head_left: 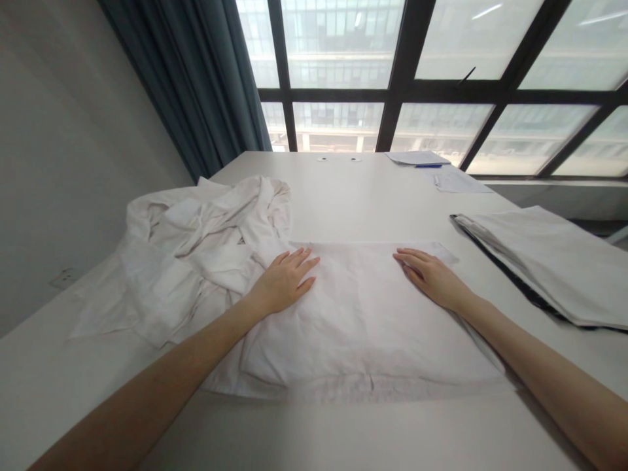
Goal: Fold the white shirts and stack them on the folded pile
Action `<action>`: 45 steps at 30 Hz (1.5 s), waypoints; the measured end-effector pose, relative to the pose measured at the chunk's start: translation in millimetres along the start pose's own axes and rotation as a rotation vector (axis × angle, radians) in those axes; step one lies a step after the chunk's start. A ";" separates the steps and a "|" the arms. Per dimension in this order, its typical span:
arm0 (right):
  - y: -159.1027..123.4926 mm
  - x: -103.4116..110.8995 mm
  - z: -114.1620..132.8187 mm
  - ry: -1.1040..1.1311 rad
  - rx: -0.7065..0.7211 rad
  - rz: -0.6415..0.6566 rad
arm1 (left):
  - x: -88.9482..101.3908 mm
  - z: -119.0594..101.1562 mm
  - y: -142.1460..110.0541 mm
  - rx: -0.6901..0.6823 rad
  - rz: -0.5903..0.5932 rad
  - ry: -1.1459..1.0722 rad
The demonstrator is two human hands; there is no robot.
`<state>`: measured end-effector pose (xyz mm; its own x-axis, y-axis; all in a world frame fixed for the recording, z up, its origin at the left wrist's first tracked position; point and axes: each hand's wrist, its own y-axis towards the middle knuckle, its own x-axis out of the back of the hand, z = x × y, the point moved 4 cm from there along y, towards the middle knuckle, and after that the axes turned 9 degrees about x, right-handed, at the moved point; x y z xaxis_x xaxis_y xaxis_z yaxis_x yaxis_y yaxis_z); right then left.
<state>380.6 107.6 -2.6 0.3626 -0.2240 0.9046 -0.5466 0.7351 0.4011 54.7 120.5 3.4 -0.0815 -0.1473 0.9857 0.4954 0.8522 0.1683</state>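
Note:
A white cloth (363, 320) lies spread flat on the white table (343, 196) in front of me. My left hand (284, 281) rests palm down on its left part, fingers stretched out. On the cloth's right part lies my right hand (432, 275), also flat with fingers extended. Neither hand grips anything. Left of the flat cloth sits a crumpled heap of white fabric (196, 248), touching the cloth near my left hand.
A stack of folded white cloth on a dark-edged sheet (544, 261) lies at the right. Papers (417, 157) and a blue pen (428, 166) sit at the far edge by the window. A teal curtain (196, 78) hangs at the back left, beside a wall.

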 end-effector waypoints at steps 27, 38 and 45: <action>0.5 1.4 1.2 0.003 -0.007 0.009 | -2.8 3.7 -1.7 -0.027 0.063 0.050; 0.5 -1.6 0.2 -0.039 -0.004 0.030 | -0.8 6.5 -2.7 -0.024 0.145 0.093; 5.9 -3.0 9.6 -0.277 0.000 0.236 | 9.2 -27.1 16.5 0.089 0.047 0.160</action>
<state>369.1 106.4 -1.7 0.0086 -0.2130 0.9770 -0.5911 0.7870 0.1768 85.6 119.7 15.2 0.0820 -0.1786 0.9805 0.4160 0.9002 0.1292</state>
